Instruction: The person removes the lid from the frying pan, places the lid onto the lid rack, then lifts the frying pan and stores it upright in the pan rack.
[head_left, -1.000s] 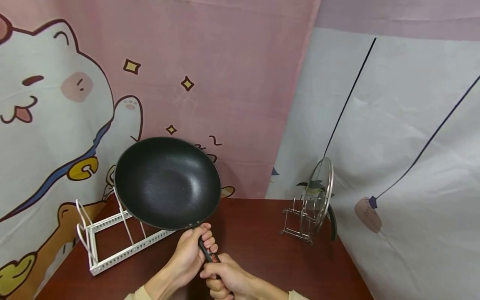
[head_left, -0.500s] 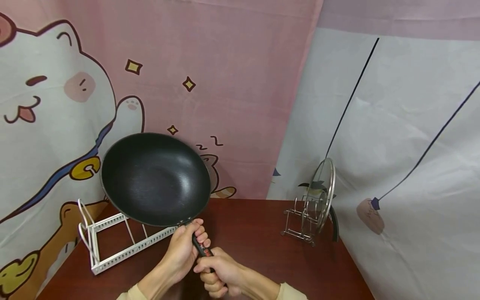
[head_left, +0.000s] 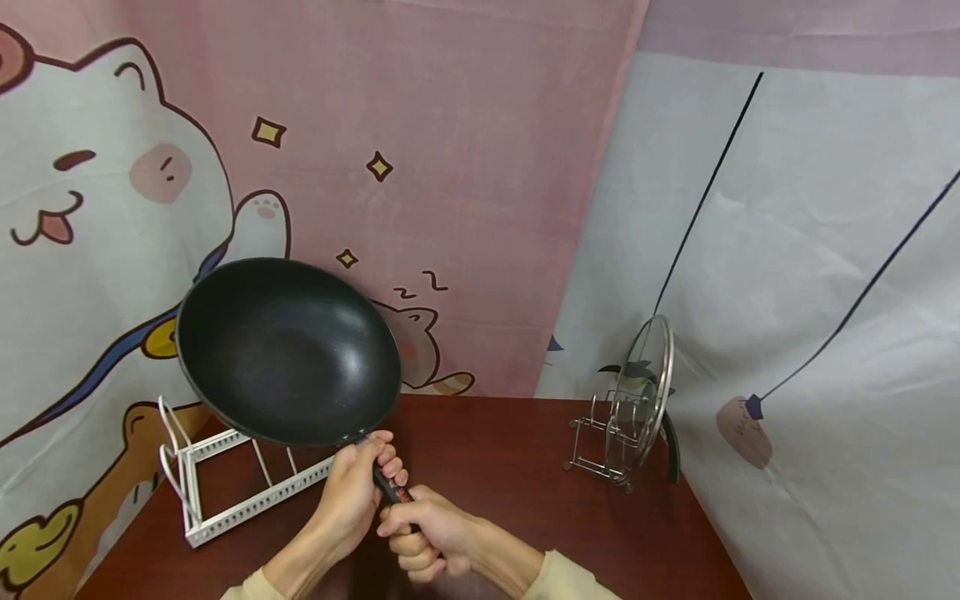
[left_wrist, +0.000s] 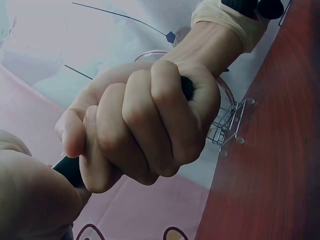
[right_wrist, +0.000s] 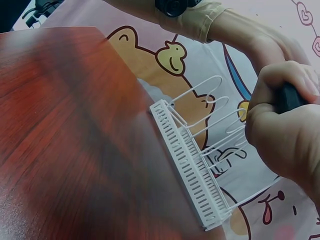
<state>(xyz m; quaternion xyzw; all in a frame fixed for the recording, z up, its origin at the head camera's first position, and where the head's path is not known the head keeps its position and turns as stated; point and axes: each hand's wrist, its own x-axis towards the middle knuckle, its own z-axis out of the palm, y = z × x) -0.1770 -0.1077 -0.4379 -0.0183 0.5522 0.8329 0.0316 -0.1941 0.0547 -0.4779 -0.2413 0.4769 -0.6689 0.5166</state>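
Observation:
A black wok is held up in the air, tilted so that its inside shows in the head view. My left hand grips its black handle close to the pan. Farther down the same handle, my right hand wraps its fingers and thumb round it. In the left wrist view the right hand's curled fingers cover most of the handle. Behind and below the wok stands a white rack with wire dividers, partly hidden by the pan and my left hand.
At the right of the red-brown table stands a small wire rack. A glass lid with a metal rim leans upright in it. Printed cloth hangs behind the table and along its right side.
Both hands have carried the wok to the left and slightly up in the head view, over the white rack. Their grip on the handle looks the same.

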